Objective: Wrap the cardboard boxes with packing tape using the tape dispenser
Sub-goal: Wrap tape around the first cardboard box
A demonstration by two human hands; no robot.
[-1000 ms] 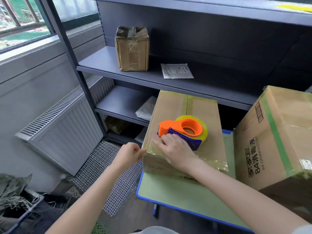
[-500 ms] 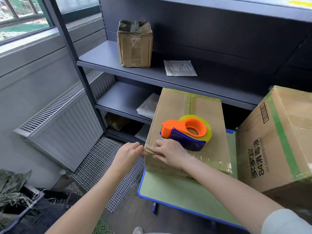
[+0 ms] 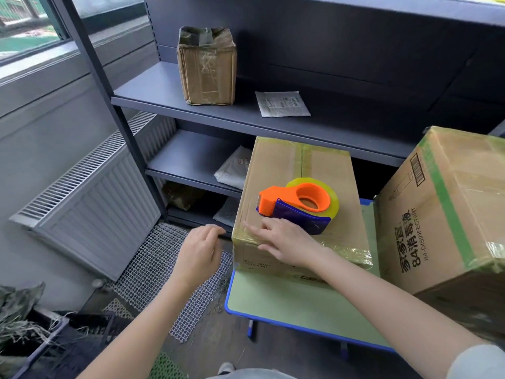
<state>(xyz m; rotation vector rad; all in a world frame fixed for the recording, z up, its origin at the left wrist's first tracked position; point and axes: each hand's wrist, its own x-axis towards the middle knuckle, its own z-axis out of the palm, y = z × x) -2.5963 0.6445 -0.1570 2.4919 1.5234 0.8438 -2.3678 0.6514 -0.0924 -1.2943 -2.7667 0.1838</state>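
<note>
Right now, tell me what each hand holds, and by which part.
Nothing is held. The right hand rests flat on the box near its front left corner, by the dispenser; the left hand hangs loose beside the box.

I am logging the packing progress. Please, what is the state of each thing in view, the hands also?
box: closed, taped, on the table.
dispenser: on its side atop the box, unheld.
right hand: open, fingers pressing the box's near edge.
left hand: open, empty, beside the box.
big box: closed, green-taped.
shelf box: closed, taped, upright.
</note>
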